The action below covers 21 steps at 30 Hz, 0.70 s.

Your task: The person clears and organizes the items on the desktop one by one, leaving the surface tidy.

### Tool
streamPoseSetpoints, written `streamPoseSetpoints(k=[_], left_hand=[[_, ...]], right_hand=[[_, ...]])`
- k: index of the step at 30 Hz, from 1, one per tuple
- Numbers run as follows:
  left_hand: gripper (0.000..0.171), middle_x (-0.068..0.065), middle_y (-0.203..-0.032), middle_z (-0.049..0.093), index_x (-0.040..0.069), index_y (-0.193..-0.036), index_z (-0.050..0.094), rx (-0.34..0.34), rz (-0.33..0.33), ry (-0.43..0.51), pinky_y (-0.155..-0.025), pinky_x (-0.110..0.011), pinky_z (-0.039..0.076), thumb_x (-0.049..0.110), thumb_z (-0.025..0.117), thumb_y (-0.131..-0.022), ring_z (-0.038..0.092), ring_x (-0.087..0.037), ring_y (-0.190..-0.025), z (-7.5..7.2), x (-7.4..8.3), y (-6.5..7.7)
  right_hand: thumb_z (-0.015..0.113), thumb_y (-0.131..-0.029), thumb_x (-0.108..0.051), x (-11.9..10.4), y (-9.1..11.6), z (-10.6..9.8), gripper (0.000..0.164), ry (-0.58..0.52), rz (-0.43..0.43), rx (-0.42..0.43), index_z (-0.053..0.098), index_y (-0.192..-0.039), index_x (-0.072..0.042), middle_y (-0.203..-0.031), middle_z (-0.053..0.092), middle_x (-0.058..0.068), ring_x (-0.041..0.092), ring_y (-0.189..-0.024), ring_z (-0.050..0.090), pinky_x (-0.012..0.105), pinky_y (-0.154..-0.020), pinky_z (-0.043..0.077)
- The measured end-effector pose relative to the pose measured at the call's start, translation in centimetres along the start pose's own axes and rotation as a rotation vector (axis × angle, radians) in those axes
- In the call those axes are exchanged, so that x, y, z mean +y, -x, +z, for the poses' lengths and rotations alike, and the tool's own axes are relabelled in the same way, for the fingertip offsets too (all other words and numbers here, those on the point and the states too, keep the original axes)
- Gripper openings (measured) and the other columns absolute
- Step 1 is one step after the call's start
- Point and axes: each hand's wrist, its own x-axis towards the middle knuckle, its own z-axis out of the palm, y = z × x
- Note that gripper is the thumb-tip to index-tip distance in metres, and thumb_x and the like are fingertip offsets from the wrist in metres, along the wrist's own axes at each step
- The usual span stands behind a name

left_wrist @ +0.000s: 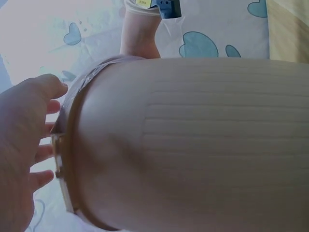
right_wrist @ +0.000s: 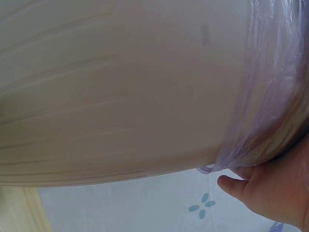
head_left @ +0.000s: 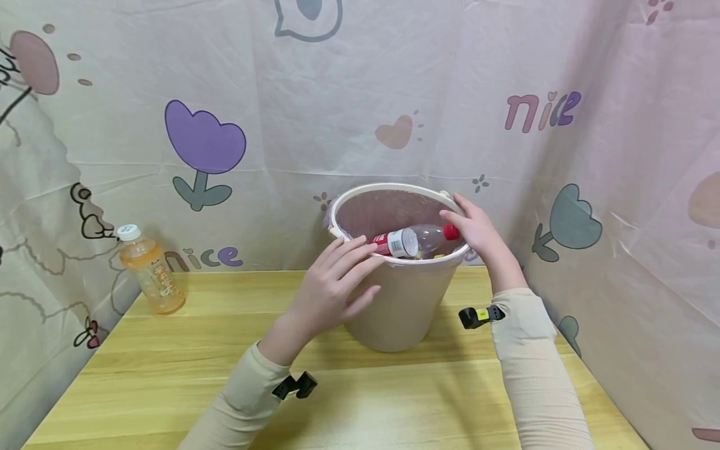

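Observation:
A beige trash bin (head_left: 394, 306) stands on the table, lined with a thin clear bag (right_wrist: 270, 72) folded over its rim. Inside it lie a plastic bottle (head_left: 388, 242) with a red label and a clear bottle (head_left: 430, 236) with a red cap. My left hand (head_left: 334, 287) is at the front left of the rim, fingers nearly straight and spread, fingertips close over the edge. On the right side, my right hand (head_left: 478, 228) grips the rim, with one digit reaching over the opening. Part of that hand is hidden by the bin in the right wrist view.
An orange drink bottle (head_left: 152, 272) with a white cap stands at the table's back left. The wooden table (head_left: 225, 362) backs onto a printed cloth (head_left: 292, 125), which also hangs along both sides.

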Motion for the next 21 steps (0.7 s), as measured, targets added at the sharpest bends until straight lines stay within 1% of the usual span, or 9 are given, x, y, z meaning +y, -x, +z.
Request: streamPoseSetpoints(k=[5,8,12,15,21], left_hand=[[0.048,-0.012,-0.126,0.065,0.008,-0.122,0.065,0.009,-0.031,0.017,-0.108,-0.053,0.042,0.021,0.076,-0.077,0.056,-0.032,-0.125,-0.9,-0.4,0.8],[0.047,-0.013,-0.126,0.065,0.007,-0.122,0.065,0.02,-0.066,0.023,-0.108,-0.053,0.042,0.021,0.076,-0.077,0.057,-0.033,-0.124,-1.4,-0.6,1.4],[0.038,-0.014,-0.127,0.065,0.007,-0.12,0.066,0.048,-0.129,0.021,-0.109,-0.055,0.04,0.029,0.065,-0.089,0.057,-0.036,-0.124,-1.9,-1.1,2.5],[0.039,-0.015,-0.126,0.065,0.006,-0.119,0.066,0.072,-0.169,0.003,-0.108,-0.057,0.04,0.035,0.056,-0.095,0.057,-0.037,-0.123,-2.2,-1.7,3.4],[0.041,-0.018,-0.126,0.064,0.004,-0.12,0.065,0.101,-0.223,-0.043,-0.106,-0.06,0.039,0.034,0.055,-0.095,0.056,-0.039,-0.123,-3.3,-3.1,4.3]], right_hand=[[0.044,-0.099,-0.045,0.0,0.0,0.0,0.074,-0.001,0.01,-0.003,0.012,-0.157,-0.015,-0.163,0.015,0.016,0.04,-0.15,0.014,0.06,-0.118,0.018],[0.044,-0.099,-0.045,0.0,0.0,-0.1,0.074,-0.006,0.014,-0.006,0.012,-0.157,-0.014,-0.163,0.014,0.016,0.04,-0.15,0.013,0.06,-0.118,0.018],[0.045,-0.099,-0.044,0.0,-0.1,-0.1,0.074,-0.011,0.008,-0.005,0.012,-0.157,-0.013,-0.163,0.014,0.016,0.04,-0.15,0.013,0.06,-0.119,0.018],[0.045,-0.099,-0.043,0.0,-0.1,-0.2,0.074,-0.011,0.005,-0.005,0.012,-0.157,-0.012,-0.163,0.014,0.017,0.041,-0.15,0.013,0.06,-0.119,0.017],[0.045,-0.099,-0.044,0.0,-0.1,-0.1,0.074,-0.016,0.011,-0.008,0.012,-0.157,-0.013,-0.163,0.014,0.017,0.041,-0.15,0.013,0.061,-0.118,0.018]])
